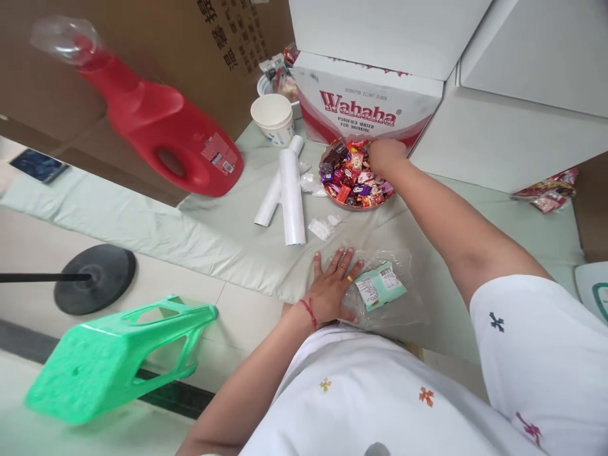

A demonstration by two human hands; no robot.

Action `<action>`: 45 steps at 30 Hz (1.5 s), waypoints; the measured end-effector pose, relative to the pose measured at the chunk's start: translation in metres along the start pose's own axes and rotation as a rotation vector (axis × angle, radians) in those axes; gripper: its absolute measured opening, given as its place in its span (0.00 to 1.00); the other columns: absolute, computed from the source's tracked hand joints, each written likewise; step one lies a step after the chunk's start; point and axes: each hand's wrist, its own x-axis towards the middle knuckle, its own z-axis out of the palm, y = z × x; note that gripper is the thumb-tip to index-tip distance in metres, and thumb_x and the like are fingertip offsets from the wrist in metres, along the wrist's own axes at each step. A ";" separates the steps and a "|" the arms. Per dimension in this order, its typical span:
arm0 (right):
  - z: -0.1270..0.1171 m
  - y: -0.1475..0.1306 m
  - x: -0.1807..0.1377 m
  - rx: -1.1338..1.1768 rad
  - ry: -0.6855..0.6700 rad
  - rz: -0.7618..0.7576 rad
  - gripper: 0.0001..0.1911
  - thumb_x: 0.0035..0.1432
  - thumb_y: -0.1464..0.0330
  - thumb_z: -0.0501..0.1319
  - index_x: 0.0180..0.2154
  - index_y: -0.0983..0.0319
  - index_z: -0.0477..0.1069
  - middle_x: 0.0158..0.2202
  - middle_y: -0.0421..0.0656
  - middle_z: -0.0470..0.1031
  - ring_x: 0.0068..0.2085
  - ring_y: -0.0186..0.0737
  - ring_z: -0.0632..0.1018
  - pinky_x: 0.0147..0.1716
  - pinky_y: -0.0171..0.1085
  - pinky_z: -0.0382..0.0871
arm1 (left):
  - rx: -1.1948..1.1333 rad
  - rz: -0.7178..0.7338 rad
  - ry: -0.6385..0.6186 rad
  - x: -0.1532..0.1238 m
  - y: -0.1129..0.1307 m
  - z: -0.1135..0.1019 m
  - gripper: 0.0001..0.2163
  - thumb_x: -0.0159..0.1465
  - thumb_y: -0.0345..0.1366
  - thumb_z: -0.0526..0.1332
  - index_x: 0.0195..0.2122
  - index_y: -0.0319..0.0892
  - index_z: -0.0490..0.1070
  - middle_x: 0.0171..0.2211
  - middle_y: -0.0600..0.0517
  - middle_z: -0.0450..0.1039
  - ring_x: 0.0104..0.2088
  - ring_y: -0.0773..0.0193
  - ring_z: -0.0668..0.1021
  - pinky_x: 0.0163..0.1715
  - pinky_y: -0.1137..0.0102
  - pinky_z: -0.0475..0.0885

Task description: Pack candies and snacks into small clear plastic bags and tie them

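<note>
My left hand lies flat with its fingers spread, on the left edge of a clear plastic bag at the table's front. On that bag, just right of the hand, is a small mint-green packet with white printed labels. My right hand reaches to the right side of a round bowl heaped with wrapped candies in red, purple and brown. Its fingers are bent down out of sight, so what they hold, if anything, is hidden.
Two white rolls lie crossed left of the bowl, near crumpled plastic and stacked paper cups. A Wahaha water carton stands behind. Further left are a red jug, a green stool and a black round base.
</note>
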 end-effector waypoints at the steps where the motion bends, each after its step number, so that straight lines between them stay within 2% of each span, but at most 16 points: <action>1: -0.003 0.000 -0.003 -0.073 0.039 0.045 0.17 0.68 0.65 0.63 0.28 0.68 0.70 0.30 0.50 0.72 0.45 0.46 0.77 0.47 0.44 0.67 | -0.006 0.010 0.006 0.000 -0.001 0.001 0.63 0.48 0.66 0.71 0.77 0.48 0.38 0.77 0.40 0.26 0.76 0.34 0.37 0.62 0.26 0.22; 3: -0.017 -0.001 -0.016 -0.194 0.121 0.056 0.15 0.65 0.63 0.64 0.31 0.69 0.73 0.33 0.51 0.74 0.44 0.48 0.77 0.46 0.45 0.68 | -0.011 0.022 0.018 -0.001 -0.003 0.003 0.63 0.48 0.67 0.70 0.77 0.48 0.37 0.77 0.40 0.25 0.76 0.33 0.37 0.61 0.25 0.23; 5: -0.037 -0.004 -0.038 -0.207 0.169 -0.043 0.14 0.64 0.61 0.64 0.37 0.67 0.76 0.38 0.52 0.76 0.44 0.49 0.77 0.45 0.45 0.69 | -0.006 0.024 0.021 -0.001 -0.003 0.003 0.64 0.48 0.66 0.71 0.77 0.47 0.37 0.77 0.40 0.25 0.76 0.34 0.37 0.61 0.25 0.23; 7: -0.060 -0.007 -0.069 -0.183 0.160 -0.132 0.15 0.63 0.58 0.63 0.44 0.63 0.77 0.43 0.51 0.76 0.43 0.50 0.77 0.44 0.44 0.69 | 0.002 0.019 0.014 -0.001 -0.002 0.001 0.64 0.48 0.65 0.71 0.77 0.46 0.38 0.77 0.39 0.26 0.76 0.34 0.36 0.62 0.26 0.23; 9: -0.078 -0.007 -0.109 -0.121 0.044 -0.170 0.17 0.63 0.58 0.63 0.47 0.62 0.78 0.41 0.48 0.77 0.41 0.47 0.76 0.41 0.41 0.69 | 0.008 0.011 -0.002 -0.001 0.000 -0.001 0.63 0.48 0.64 0.72 0.77 0.46 0.40 0.77 0.38 0.28 0.76 0.33 0.36 0.63 0.26 0.24; 12: -0.085 0.001 -0.173 0.100 -0.304 -0.177 0.22 0.61 0.55 0.64 0.52 0.60 0.77 0.36 0.40 0.77 0.31 0.37 0.72 0.33 0.35 0.65 | 0.010 -0.005 -0.010 -0.001 0.003 -0.004 0.63 0.48 0.63 0.73 0.77 0.45 0.41 0.77 0.37 0.30 0.76 0.32 0.35 0.63 0.26 0.25; 15: -0.071 0.013 -0.228 0.209 -0.527 -0.172 0.18 0.61 0.57 0.64 0.47 0.61 0.78 0.36 0.41 0.79 0.30 0.35 0.73 0.33 0.34 0.65 | 0.004 -0.015 -0.004 0.000 0.004 -0.004 0.64 0.48 0.62 0.74 0.77 0.43 0.40 0.77 0.36 0.30 0.76 0.33 0.37 0.63 0.26 0.23; 18: -0.052 0.018 -0.260 0.224 -0.613 -0.218 0.14 0.64 0.62 0.61 0.47 0.61 0.79 0.41 0.47 0.80 0.36 0.40 0.77 0.38 0.37 0.68 | 0.007 -0.023 -0.004 0.000 0.004 -0.004 0.64 0.48 0.62 0.74 0.77 0.42 0.39 0.77 0.36 0.28 0.76 0.35 0.38 0.63 0.28 0.21; 23: -0.039 0.011 -0.265 0.182 -0.560 -0.274 0.15 0.68 0.65 0.58 0.52 0.59 0.77 0.46 0.48 0.78 0.42 0.43 0.79 0.42 0.38 0.69 | 0.028 -0.029 -0.027 0.001 0.005 -0.007 0.64 0.48 0.63 0.73 0.77 0.40 0.40 0.77 0.34 0.28 0.76 0.34 0.37 0.63 0.26 0.24; 29: -0.034 -0.003 -0.253 -0.037 -0.724 -0.360 0.13 0.66 0.67 0.62 0.50 0.56 0.79 0.45 0.45 0.78 0.42 0.43 0.79 0.38 0.36 0.66 | 0.007 -0.043 0.021 0.003 0.001 -0.003 0.65 0.48 0.62 0.73 0.77 0.37 0.38 0.76 0.31 0.33 0.76 0.32 0.41 0.65 0.28 0.28; 34: -0.036 -0.003 -0.266 -0.093 -0.600 -0.348 0.18 0.69 0.66 0.58 0.58 0.54 0.75 0.59 0.46 0.73 0.44 0.42 0.80 0.41 0.38 0.70 | -0.093 -0.062 0.101 -0.008 -0.006 -0.007 0.62 0.54 0.58 0.72 0.77 0.40 0.32 0.77 0.33 0.30 0.77 0.38 0.39 0.70 0.35 0.33; 37: -0.044 -0.006 -0.285 -0.068 -0.531 -0.393 0.19 0.71 0.62 0.57 0.59 0.56 0.74 0.59 0.50 0.73 0.48 0.47 0.79 0.44 0.43 0.73 | -0.140 -0.026 0.149 -0.015 -0.005 -0.013 0.58 0.56 0.59 0.70 0.77 0.44 0.37 0.77 0.38 0.28 0.76 0.39 0.35 0.70 0.38 0.33; 38: -0.046 -0.008 -0.293 -0.074 -0.533 -0.429 0.20 0.70 0.60 0.59 0.59 0.57 0.74 0.59 0.51 0.74 0.51 0.49 0.78 0.45 0.45 0.73 | -0.145 0.003 0.151 -0.016 -0.003 -0.015 0.55 0.56 0.60 0.69 0.77 0.46 0.41 0.78 0.40 0.30 0.76 0.40 0.34 0.71 0.38 0.33; 40: -0.049 -0.012 -0.308 -0.117 -0.564 -0.495 0.24 0.66 0.57 0.65 0.59 0.58 0.74 0.59 0.53 0.74 0.55 0.55 0.74 0.49 0.50 0.73 | -0.149 0.044 0.155 -0.015 0.001 -0.016 0.45 0.62 0.60 0.64 0.76 0.49 0.50 0.77 0.44 0.42 0.77 0.42 0.39 0.71 0.39 0.31; 43: -0.048 -0.016 -0.327 -0.202 -0.584 -0.509 0.27 0.62 0.59 0.69 0.61 0.59 0.73 0.62 0.55 0.71 0.57 0.60 0.71 0.52 0.56 0.71 | -0.131 0.012 0.203 -0.007 0.008 -0.016 0.26 0.73 0.50 0.54 0.70 0.53 0.62 0.71 0.49 0.62 0.74 0.49 0.54 0.72 0.45 0.36; 45: -0.045 -0.015 -0.335 -0.226 -0.556 -0.478 0.26 0.62 0.64 0.68 0.61 0.58 0.72 0.64 0.54 0.70 0.56 0.59 0.70 0.53 0.56 0.71 | -0.111 -0.009 0.236 0.001 0.013 -0.015 0.21 0.74 0.46 0.53 0.66 0.52 0.68 0.67 0.50 0.69 0.70 0.52 0.62 0.72 0.48 0.41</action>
